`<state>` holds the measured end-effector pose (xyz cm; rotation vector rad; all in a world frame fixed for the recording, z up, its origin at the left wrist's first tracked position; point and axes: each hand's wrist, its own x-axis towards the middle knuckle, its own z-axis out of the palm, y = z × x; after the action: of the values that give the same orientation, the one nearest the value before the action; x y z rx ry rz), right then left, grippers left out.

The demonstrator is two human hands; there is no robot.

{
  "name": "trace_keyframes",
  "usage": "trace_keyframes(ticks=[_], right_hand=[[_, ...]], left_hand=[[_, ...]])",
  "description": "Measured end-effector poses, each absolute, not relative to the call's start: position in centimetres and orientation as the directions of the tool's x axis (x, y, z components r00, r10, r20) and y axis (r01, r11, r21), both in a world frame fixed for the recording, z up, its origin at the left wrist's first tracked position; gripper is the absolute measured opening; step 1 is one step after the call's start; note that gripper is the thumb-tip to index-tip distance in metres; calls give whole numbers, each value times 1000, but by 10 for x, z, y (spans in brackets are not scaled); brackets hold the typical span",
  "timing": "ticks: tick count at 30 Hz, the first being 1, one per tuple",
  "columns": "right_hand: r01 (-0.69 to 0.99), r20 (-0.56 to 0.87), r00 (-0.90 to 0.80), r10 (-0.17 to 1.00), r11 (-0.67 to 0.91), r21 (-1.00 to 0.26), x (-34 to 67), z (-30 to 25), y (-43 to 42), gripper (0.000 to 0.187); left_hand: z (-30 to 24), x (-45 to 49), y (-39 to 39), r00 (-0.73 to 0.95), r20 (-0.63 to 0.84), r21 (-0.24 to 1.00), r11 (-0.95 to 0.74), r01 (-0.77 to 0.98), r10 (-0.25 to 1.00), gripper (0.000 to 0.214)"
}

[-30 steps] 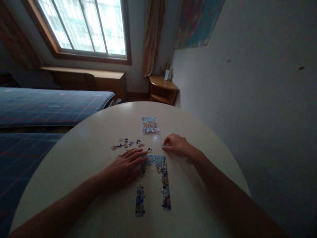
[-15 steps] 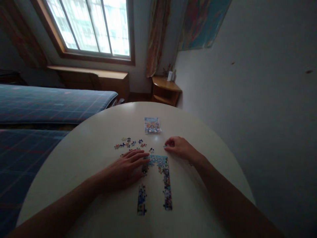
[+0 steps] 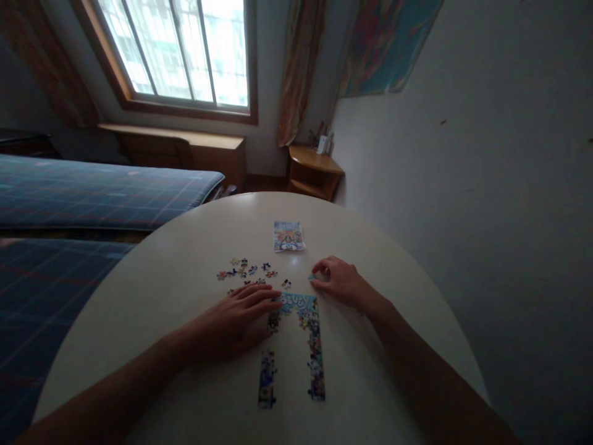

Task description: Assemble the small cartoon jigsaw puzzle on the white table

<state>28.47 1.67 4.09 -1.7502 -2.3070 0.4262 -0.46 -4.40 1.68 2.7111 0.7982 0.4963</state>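
- Head view: the puzzle (image 3: pixel 316 355) lay on the table (image 3: pixel 370 371), between and below the 2 hands.
- The left hand (image 3: pixel 236 318) rested flat, fingers extended, over the puzzle's upper left, probably steadying it.
- The right hand (image 3: pixel 340 281), beyond the puzzle's upper right corner, pinched a small piece (image 3: pixel 312 277), likely for fine control.
- Loose pieces (image 3: pixel 252 270) lay past the puzzle's upper left, seemingly kept within reach.
- A picture packet (image 3: pixel 288 237) lay beyond the puzzle's top, perhaps to stay visible.
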Motion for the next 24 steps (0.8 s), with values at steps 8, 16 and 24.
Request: trace_keyframes(ticks=[8,16,24], right_hand=[[870,23,-321,947,304,-388,287,38,17,18],[831,17,-402,916,372,-413,285,36,24,17],[771,100,-474,875,467,-433,285,30,21,19]], left_hand=[[20,-4,-45,791,246,357,-811,464,561,45],[20,-2,-44,792,252,372,-811,452,557,44],[19,1,-41,801,241,390,-810,438,548,43]])
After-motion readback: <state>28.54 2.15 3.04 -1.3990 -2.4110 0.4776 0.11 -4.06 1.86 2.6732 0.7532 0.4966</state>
